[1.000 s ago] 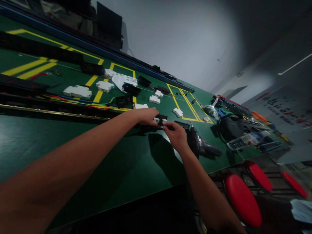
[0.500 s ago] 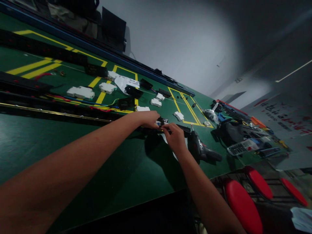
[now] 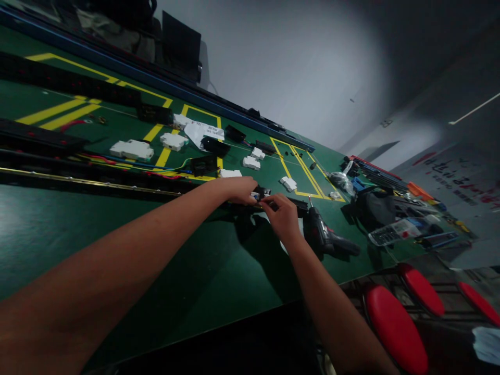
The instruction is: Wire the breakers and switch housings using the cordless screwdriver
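Observation:
My left hand (image 3: 242, 190) is closed over a section of a long black strip housing (image 3: 148, 190), its fingertips near a small white part with a bit of blue. Beside it, the thumb and fingers of my right hand (image 3: 283, 211) are pinched together against the same section; whatever they pinch is too small to make out. A white block like a circuit breaker (image 3: 230, 173) lies just behind my left hand. Right of my right hand, a dark cordless screwdriver (image 3: 326, 237) rests on its side. Red, yellow and blue wires (image 3: 156, 167) run along the housing from the left.
More white breaker blocks (image 3: 133, 149) and black end pieces (image 3: 216, 146) are scattered over the green table (image 3: 187, 281). A paper label sheet (image 3: 199, 133) lies among them. Tools and a clear plastic box (image 3: 392, 233) crowd the right end, near red stools (image 3: 396, 325).
Both hands stay at the same section of the housing, with the right fingers shifting very slightly. The whole view has turned a little, so the table's right end appears lower and further right.

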Available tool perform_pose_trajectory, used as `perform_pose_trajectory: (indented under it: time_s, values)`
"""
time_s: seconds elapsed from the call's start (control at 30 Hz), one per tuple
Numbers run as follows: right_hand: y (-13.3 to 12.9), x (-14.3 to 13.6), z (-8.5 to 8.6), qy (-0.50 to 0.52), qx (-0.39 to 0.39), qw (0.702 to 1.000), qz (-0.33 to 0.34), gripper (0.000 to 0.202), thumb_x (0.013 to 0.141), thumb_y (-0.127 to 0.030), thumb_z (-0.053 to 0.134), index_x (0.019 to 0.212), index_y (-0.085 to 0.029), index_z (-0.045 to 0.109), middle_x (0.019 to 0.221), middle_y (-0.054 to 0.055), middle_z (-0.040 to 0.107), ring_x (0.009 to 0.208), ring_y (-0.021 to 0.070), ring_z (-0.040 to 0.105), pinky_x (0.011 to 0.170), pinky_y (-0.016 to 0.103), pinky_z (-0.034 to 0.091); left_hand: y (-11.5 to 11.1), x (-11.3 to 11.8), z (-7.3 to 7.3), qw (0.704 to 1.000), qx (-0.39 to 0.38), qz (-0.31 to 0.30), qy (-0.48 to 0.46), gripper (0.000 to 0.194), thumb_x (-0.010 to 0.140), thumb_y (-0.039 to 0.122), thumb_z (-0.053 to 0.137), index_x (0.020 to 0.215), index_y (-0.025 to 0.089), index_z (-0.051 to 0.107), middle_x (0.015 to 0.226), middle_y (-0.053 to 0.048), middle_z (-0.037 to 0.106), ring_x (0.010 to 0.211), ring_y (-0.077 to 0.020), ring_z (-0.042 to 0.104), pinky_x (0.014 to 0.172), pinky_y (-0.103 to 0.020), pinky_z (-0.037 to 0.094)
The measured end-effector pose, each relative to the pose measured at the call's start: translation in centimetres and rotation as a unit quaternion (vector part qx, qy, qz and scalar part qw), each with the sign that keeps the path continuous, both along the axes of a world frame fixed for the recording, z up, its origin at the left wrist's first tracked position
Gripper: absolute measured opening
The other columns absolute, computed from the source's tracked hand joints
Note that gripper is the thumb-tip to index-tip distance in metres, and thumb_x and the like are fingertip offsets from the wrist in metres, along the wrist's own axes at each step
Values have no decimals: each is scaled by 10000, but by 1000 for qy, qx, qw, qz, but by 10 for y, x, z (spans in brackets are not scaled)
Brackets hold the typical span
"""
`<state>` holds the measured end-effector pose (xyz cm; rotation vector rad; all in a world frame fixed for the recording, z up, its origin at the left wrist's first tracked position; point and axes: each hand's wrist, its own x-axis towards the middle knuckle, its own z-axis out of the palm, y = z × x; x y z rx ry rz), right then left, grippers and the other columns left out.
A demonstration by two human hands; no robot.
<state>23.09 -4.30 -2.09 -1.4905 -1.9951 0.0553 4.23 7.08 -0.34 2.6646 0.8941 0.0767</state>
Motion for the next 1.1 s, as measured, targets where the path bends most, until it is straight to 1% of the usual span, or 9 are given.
perform_pose_trajectory:
  time_s: [0.17,0.27,0.43,0.5,0.6,0.73,0.87,0.97,1.1]
  values:
    - [-7,-3,-4,-28,19,999,15,196,1029,-320,614,1052,-199,768,1052,90,740,1001,214,703,926,350,546,2,0,-3,1000,-15,-21,-7,551,910,579,575,1119,97,742,1091,-211,749,795,-255,666,681,-329,474]
    - [-13,1,-7,-51,16,998,32,234,1037,-322,608,1179,-220,765,1130,91,746,1089,228,692,1010,375,539,4,1,-3,999,-13,-29,-11,525,907,556,586,1124,105,745,1112,-209,748,836,-260,680,711,-322,484]
    - [-30,16,-7,-81,35,996,31,481,1039,-269,563,1518,-223,568,1356,134,659,1253,273,623,1120,470,519,2,1,1,1000,-10,-12,-1,540,878,535,633,1192,108,736,1147,-207,742,883,-277,693,733,-325,492]
    - [-35,18,-6,-86,28,996,28,490,1056,-254,507,1545,-226,536,1317,135,660,1209,262,633,1072,452,549,0,1,3,1000,-10,-8,4,538,874,530,638,1189,105,735,1139,-207,744,888,-282,694,721,-329,490]
    - [-38,15,-3,-159,-7,987,30,475,1071,-268,480,1537,-218,557,1192,130,674,1134,264,629,1028,435,554,-2,0,5,1000,-11,-7,4,549,891,555,609,1177,102,733,1142,-208,744,882,-284,693,698,-333,487]
    - [-34,10,1,-216,-32,976,17,503,1054,-220,500,1555,-229,546,1222,120,666,1154,268,607,1026,412,539,-3,0,6,1000,-20,5,11,517,882,532,617,1179,124,730,1114,-189,750,861,-270,689,694,-330,483]
    - [-33,12,2,-208,-41,977,12,549,1011,-157,556,1549,-265,562,1103,98,689,1064,267,609,919,378,544,-2,-1,7,999,-33,4,10,564,865,573,627,1177,112,718,1076,-180,752,826,-267,686,673,-333,476]
    - [-35,10,3,-181,-52,982,26,558,1017,-147,544,1561,-269,546,1087,90,697,1048,263,609,911,388,545,-1,-1,7,999,-37,-18,3,607,864,654,614,1109,110,728,1032,-172,754,768,-248,671,634,-331,462]
    - [-47,22,18,-99,-55,993,27,489,1072,-207,451,1551,-254,542,1024,48,718,949,196,664,892,341,583,-2,-1,6,999,-30,-27,0,552,886,614,605,1091,118,732,1026,-170,748,766,-241,656,637,-334,461]
